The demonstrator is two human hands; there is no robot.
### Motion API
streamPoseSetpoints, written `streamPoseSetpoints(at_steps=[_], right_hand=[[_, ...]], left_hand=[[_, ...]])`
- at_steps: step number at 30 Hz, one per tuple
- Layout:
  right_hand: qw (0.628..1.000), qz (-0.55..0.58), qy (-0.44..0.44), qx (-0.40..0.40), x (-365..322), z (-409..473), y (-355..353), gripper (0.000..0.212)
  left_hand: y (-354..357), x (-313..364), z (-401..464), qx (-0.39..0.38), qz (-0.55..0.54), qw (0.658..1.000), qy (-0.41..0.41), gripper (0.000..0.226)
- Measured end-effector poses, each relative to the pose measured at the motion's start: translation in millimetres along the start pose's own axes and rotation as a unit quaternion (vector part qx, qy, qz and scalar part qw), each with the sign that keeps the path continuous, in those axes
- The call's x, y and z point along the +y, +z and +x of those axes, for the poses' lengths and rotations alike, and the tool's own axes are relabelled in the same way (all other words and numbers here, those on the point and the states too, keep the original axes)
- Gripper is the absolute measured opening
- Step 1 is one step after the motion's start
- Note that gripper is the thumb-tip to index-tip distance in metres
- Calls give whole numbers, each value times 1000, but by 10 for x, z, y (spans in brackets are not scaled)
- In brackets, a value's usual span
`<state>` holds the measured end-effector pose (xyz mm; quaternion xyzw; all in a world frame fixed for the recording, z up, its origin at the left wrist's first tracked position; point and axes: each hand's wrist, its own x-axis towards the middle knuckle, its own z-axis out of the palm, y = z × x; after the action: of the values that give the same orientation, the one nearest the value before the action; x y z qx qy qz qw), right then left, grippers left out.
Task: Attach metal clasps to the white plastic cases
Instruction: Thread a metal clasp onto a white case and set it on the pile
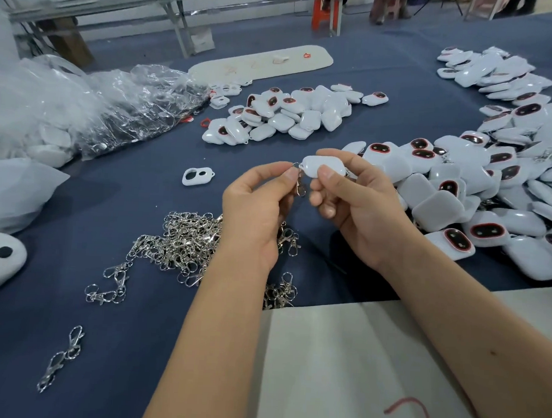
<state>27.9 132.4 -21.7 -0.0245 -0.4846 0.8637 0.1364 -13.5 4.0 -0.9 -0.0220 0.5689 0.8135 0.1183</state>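
A table (115, 200) under dark blue cloth carries heaps of white cases (493, 194), a tangle of metal clasps (183, 245), crumpled plastic bags (91, 103) and, seemingly, a pale tray (263, 62).
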Motion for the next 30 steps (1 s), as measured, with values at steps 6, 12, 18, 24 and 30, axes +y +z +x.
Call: streamPoseSetpoints(at_steps=[6,12,18,24,30], right_hand=[[1000,-15,8,7,4,-1,5,27],[999,-43,17,16,11,-4,0,21],[997,-56,31,30,18,16,-4,2],[1000,12,16,0,-7,8,-8,43],[999,27,11,-15,-8,3,-15,35]], left_hand=[[-75,-42,76,21,176,971,161,22],[-165,-14,99,-25,418,848,325,20],[-195,-7,108,-76,498,787,355,19],[-81,-51,61,-28,257,953,160,11],[-42,-28,36,-64,54,996,-17,16]])
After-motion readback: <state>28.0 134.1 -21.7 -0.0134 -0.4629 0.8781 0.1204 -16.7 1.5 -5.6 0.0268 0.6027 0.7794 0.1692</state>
